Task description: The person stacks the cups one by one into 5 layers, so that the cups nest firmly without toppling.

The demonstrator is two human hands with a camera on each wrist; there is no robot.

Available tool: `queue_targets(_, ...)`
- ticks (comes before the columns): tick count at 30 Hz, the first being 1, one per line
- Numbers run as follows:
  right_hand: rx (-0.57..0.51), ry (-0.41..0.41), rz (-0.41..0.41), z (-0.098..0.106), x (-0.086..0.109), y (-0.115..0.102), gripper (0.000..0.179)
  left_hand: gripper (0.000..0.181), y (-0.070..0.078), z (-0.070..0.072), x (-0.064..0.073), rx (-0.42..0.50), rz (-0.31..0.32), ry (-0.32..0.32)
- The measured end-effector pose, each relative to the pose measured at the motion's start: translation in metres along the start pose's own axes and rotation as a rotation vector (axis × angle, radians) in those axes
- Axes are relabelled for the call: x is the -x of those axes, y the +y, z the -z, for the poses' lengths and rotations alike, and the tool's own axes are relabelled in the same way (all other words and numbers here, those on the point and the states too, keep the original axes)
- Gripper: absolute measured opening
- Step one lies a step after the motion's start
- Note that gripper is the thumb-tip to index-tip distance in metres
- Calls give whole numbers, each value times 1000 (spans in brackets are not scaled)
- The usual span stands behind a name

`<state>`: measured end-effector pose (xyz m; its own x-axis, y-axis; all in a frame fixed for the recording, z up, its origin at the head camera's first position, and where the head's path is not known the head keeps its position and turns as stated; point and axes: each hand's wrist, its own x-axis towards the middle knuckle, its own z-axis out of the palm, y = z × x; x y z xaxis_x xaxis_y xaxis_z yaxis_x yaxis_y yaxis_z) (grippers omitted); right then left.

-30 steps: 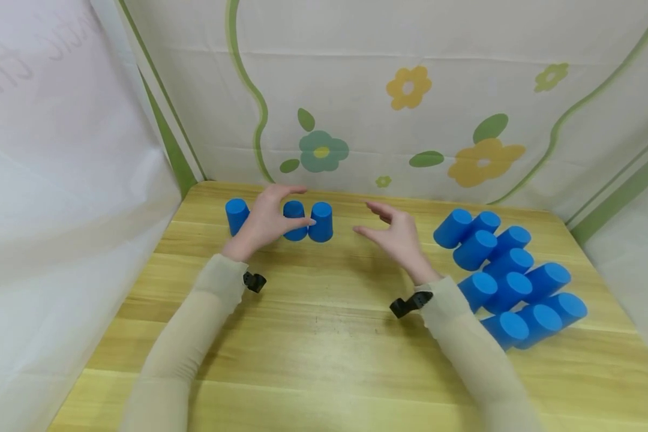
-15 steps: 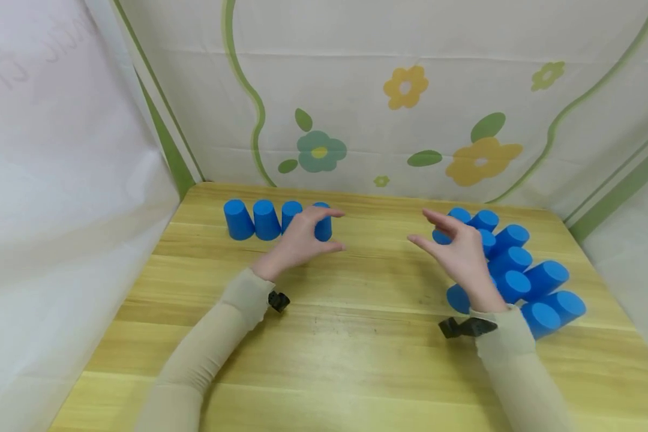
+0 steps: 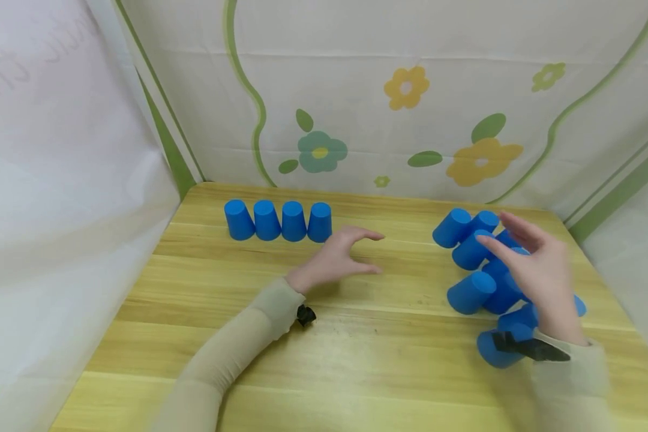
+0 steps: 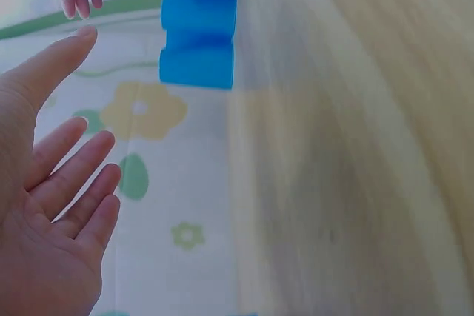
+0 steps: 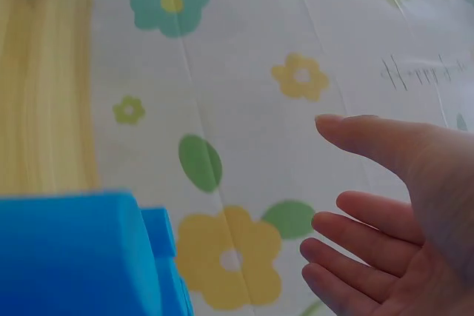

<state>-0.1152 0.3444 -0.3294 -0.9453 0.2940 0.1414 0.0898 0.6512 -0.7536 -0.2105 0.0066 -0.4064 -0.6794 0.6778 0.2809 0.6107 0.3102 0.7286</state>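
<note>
Blue cups stand upside down on the table in two places. A row of them [image 3: 266, 221] is at the back left, side by side. My left hand [image 3: 340, 259] is just in front of the row's right end, thumb and fingers spread apart, holding nothing. In the left wrist view the palm [image 4: 52, 257] shows bare. Over the cluster of cups [image 3: 471, 293] on the right is my right hand [image 3: 545, 276], which hides some of them. Its fingers are apart and hold nothing; the right wrist view shows this hand [image 5: 392, 220] beside a near cup [image 5: 67, 257].
The wooden table [image 3: 324, 360] ends at the back against a white curtain [image 3: 356, 36] printed with flowers. Another white curtain [image 3: 59, 240] hangs along the left. A black wrist camera [image 3: 305, 315] sits at the left cuff, another [image 3: 529, 347] at the right cuff.
My left hand has moved right and nearer from among the row's cups, uncovering all of them. My right hand has moved right, from the middle of the table to above the cluster.
</note>
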Motion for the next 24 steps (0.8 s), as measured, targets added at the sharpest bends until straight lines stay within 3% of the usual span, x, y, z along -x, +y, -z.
queue_targets(6,-60,94,-68,24,-1,24,63,66,10,-22,-13,16,-60,-21)
queue_targets(14,54,144,-242,49,-4,62,74,67,27,-54,-30,110,-74,-48)
queue_targets(18,99,122,-273,57,-4,83,79,66,37,-71,-40,165,-54,-63)
queue_targets(24,127,2,-305,62,-5,112,88,66,49,-100,-54,217,13,-77)
